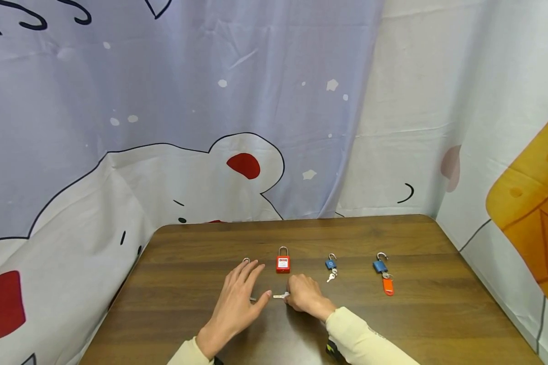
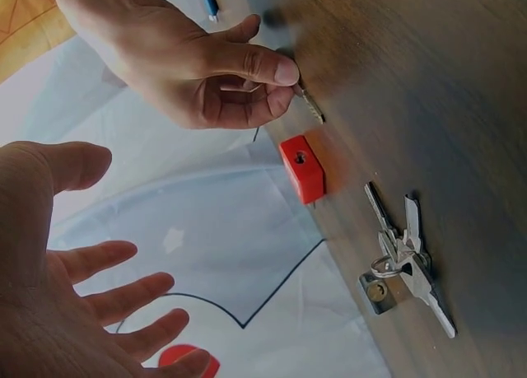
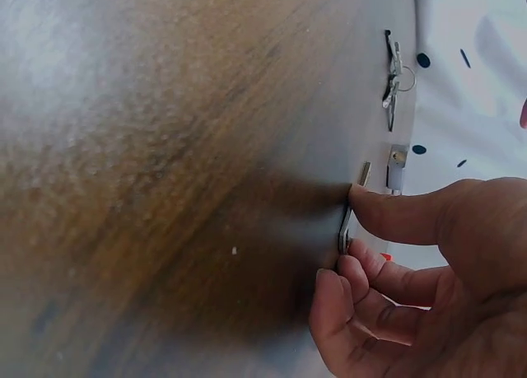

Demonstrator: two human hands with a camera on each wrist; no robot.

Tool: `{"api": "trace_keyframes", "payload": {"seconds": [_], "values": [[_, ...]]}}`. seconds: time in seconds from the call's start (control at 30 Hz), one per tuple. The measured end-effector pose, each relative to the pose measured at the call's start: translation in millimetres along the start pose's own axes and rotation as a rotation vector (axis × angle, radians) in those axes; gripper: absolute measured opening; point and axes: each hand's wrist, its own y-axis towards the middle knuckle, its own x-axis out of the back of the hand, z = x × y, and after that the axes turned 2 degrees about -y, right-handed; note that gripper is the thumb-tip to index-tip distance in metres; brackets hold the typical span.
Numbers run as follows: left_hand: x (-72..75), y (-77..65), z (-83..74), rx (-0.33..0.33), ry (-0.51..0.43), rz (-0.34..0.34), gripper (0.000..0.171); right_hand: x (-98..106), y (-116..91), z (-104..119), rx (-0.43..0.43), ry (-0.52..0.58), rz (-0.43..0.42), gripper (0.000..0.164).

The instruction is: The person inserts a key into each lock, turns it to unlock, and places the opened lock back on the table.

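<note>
My right hand (image 1: 305, 295) pinches a silver key (image 1: 280, 295) between thumb and fingers, low over the table in front of the red padlock (image 1: 283, 262). That padlock stands upright, its keyhole facing me in the left wrist view. With fingers spread and nothing held, my left hand (image 1: 237, 299) hovers to the left. In the head view it mostly hides a small silver padlock and its keys. The left wrist view shows this padlock (image 2: 377, 291) beside a ring of several keys (image 2: 403, 254) on the table. The right wrist view shows the pinched key (image 3: 365, 174) close to the wood.
To the right lie a small blue padlock (image 1: 331, 264) with keys and a larger blue padlock (image 1: 380, 266) with an orange tag (image 1: 388, 287), both with raised shackles. A printed curtain (image 1: 164, 177) hangs behind the wooden table (image 1: 420, 319).
</note>
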Motion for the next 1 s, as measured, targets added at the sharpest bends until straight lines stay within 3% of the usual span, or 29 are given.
{"api": "trace_keyframes", "payload": {"seconds": [0.37,1.0], "values": [[-1.6,0.9,0.1,-0.011,-0.002,0.001,0.061,1.4,-1.1,0.8,-0.001,0.019,0.027,0.036],[-4.1,-0.2,-0.8,-0.005,-0.003,0.004,0.062,2.9,-1.9,3.9,-0.001,-0.057,0.025,0.031]]}}
